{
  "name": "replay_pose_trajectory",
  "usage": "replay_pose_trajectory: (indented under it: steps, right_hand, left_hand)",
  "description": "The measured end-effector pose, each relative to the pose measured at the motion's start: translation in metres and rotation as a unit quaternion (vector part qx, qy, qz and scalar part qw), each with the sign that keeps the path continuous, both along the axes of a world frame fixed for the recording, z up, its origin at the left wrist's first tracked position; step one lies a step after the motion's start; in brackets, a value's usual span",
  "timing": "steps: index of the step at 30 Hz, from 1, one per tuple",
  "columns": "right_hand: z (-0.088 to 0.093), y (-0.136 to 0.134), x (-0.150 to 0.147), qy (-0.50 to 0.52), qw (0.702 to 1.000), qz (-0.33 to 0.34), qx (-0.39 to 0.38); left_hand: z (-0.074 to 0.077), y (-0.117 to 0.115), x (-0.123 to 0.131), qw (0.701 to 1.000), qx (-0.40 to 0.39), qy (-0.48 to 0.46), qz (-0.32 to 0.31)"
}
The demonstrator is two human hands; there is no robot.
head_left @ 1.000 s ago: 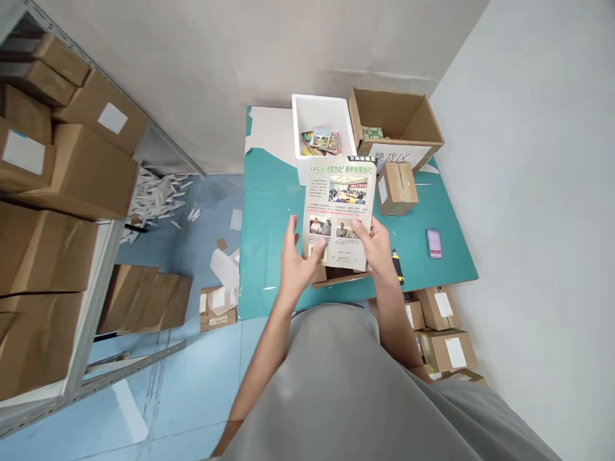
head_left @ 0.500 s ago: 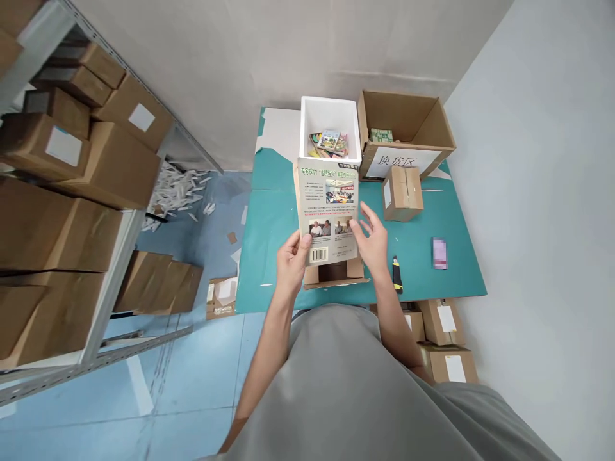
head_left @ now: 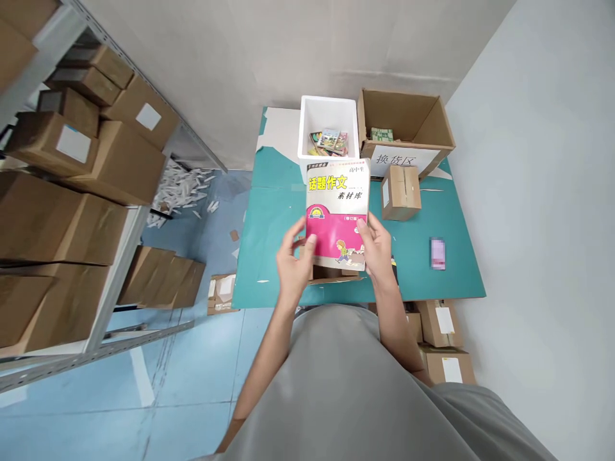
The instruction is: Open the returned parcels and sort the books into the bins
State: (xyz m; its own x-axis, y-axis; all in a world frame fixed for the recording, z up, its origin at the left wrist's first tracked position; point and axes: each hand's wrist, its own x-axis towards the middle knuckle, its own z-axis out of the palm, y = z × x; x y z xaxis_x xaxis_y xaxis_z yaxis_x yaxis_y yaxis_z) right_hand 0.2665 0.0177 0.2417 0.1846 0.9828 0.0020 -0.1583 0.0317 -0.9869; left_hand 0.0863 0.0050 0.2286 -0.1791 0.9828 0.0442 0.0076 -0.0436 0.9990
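I hold a book [head_left: 337,205] upright over the teal table [head_left: 278,218], its front cover facing me: cream on top with yellow lettering, pink below. My left hand [head_left: 295,259] grips its lower left edge, thumb on the cover. On the lower right edge, my right hand [head_left: 377,246] is closed with its thumb on the cover too. Under the book an open small cardboard box [head_left: 331,274] lies on the table, mostly hidden.
A white foam box [head_left: 307,137] with several books and an open cardboard box [head_left: 408,118] stand at the table's back. A small sealed carton [head_left: 401,190], a utility knife and a small pink item [head_left: 437,253] lie to the right. Shelves of cartons [head_left: 72,211] stand left; more cartons [head_left: 444,346] under the table.
The book was turned over: its back cover with photos and barcode showed earlier, its front cover shows now. Both hands shifted their grip on its lower edges.
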Motion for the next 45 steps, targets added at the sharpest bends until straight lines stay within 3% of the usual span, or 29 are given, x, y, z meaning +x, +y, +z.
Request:
replay_pose_trajectory:
  steps: [2, 6, 12, 15, 18, 23, 27, 32, 33, 37, 41, 45]
  right_hand:
    - [-0.008, -0.002, 0.008, 0.038, 0.999, 0.01, -0.026]
    - [-0.021, -0.01, 0.017, 0.06, 0.997, 0.014, -0.053]
    - [-0.04, -0.02, 0.048, 0.009, 0.998, 0.005, -0.064]
    - [-0.049, -0.031, 0.066, -0.082, 0.994, -0.044, -0.049]
    - [-0.047, -0.05, 0.071, -0.174, 0.98, -0.089, -0.019]
    - [-0.026, -0.088, 0.041, -0.194, 0.98, 0.005, -0.031]
    - [-0.013, -0.116, 0.016, -0.254, 0.967, -0.016, -0.03]
    - [-0.016, -0.148, 0.017, -0.245, 0.968, -0.056, -0.027]
    - [-0.019, -0.157, 0.018, -0.228, 0.972, -0.054, -0.014]
    - [-0.036, -0.205, 0.013, -0.099, 0.995, -0.02, 0.014]
    - [-0.052, -0.251, 0.0, -0.039, 0.999, -0.013, -0.018]
    - [-0.071, -0.273, -0.001, -0.037, 0.998, -0.028, -0.042]
  left_hand:
    - [-0.004, 0.003, -0.005, 0.996, -0.064, -0.067, -0.001]
    - [-0.016, -0.001, 0.002, 0.947, -0.202, -0.23, -0.1]
    - [-0.028, -0.014, 0.039, 0.935, -0.242, -0.254, -0.052]
    - [-0.036, -0.025, 0.053, 0.944, -0.229, -0.234, -0.028]
    - [-0.042, -0.04, 0.063, 0.963, -0.203, -0.179, 0.001]
    - [-0.036, -0.071, 0.085, 0.988, -0.127, -0.085, 0.014]
    - [-0.022, -0.106, 0.096, 0.999, -0.035, -0.02, -0.031]
    - [-0.026, -0.155, 0.061, 0.984, 0.025, 0.033, -0.174]
    - [-0.031, -0.165, 0.048, 0.985, 0.023, 0.036, -0.169]
    - [-0.059, -0.201, 0.001, 0.998, -0.046, -0.01, -0.049]
    - [-0.078, -0.237, -0.019, 0.961, -0.182, -0.177, -0.114]
    - [-0.078, -0.263, -0.019, 0.955, -0.181, -0.211, -0.097]
